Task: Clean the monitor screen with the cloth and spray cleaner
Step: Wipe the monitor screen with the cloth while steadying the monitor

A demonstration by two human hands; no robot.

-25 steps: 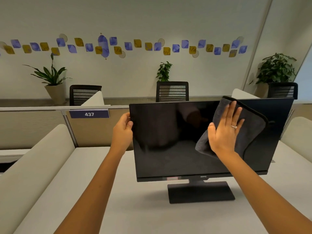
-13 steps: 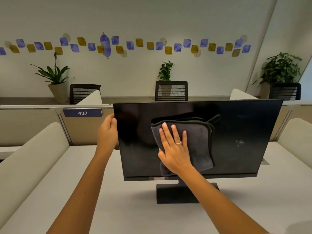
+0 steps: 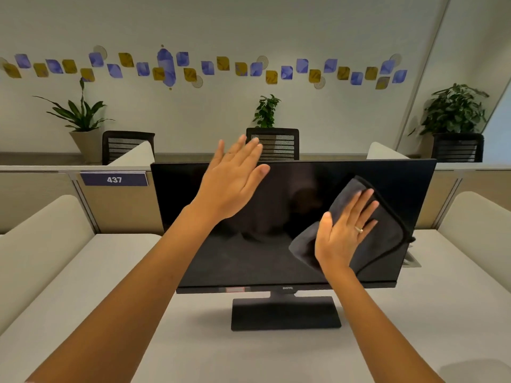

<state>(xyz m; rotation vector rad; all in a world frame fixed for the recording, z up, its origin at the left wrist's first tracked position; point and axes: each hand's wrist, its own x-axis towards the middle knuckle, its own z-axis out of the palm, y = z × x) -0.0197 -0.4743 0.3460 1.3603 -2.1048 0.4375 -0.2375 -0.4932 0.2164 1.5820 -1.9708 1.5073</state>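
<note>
A black monitor [image 3: 249,244] stands on its flat base [image 3: 284,313] in the middle of the white desk [image 3: 110,286]. My right hand [image 3: 343,230] presses a dark grey folded cloth [image 3: 387,230] flat against the right half of the dark screen, fingers straight. My left hand [image 3: 235,178] hovers in front of the monitor's upper middle edge, fingers straight and holding nothing. No spray bottle is in view.
Padded beige dividers [image 3: 41,239] flank the desk on both sides. A partition with a "437" label [image 3: 114,179] runs behind the monitor. Beyond it stand black mesh chairs [image 3: 273,143] and potted plants [image 3: 83,120] along the wall.
My left hand has let go of the monitor's left edge and moved up toward its top middle. My right hand has swept the cloth from the screen's middle to the right.
</note>
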